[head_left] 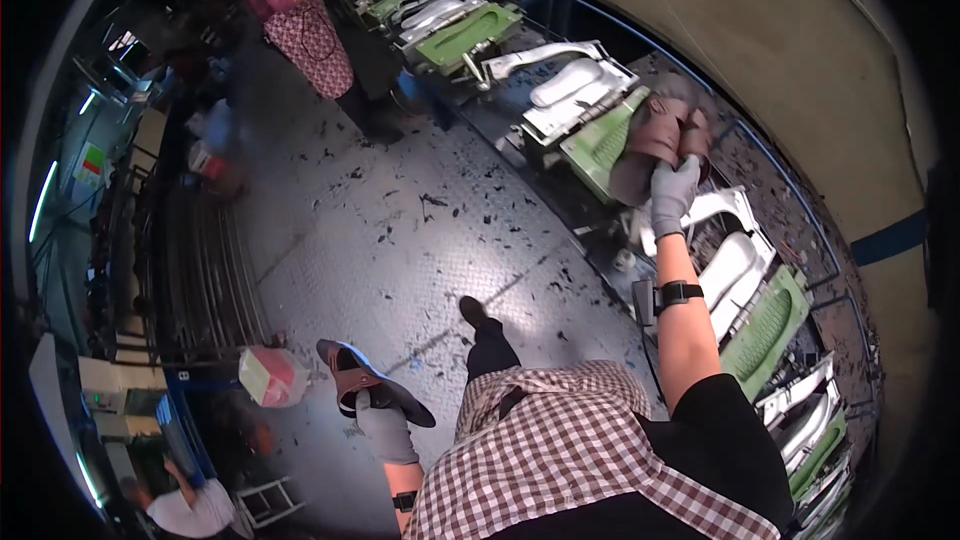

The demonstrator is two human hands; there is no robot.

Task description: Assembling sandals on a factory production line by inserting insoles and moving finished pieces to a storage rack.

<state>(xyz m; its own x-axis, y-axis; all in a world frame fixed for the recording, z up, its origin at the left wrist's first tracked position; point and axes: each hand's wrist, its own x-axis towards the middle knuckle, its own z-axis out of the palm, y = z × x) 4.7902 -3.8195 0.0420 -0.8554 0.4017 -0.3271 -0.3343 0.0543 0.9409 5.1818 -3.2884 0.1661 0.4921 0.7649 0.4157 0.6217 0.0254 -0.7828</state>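
Observation:
My left hand (pixel 385 430), in a grey glove, grips a sandal (pixel 357 378) with a brown strap and a dark sole edged in blue. That sandal hangs over the floor at my left side. My right arm reaches out over the row of moulds, and its grey-gloved hand (pixel 675 190) closes round brown strapped shoe uppers (pixel 657 132). They are partly blurred, and my fingers hide their lower part. Beneath and beside them lie an open green mould plate (pixel 597 148) and a white metal mould part with a sole-shaped form (pixel 567 83).
More white and green hinged moulds (pixel 765 325) line the bench on my right, inside a blue rail. Dark scraps litter the metal floor (pixel 430 210). A co-worker (pixel 305 25) in a patterned apron stands at the far moulds. A white and red container (pixel 273 377) is at left.

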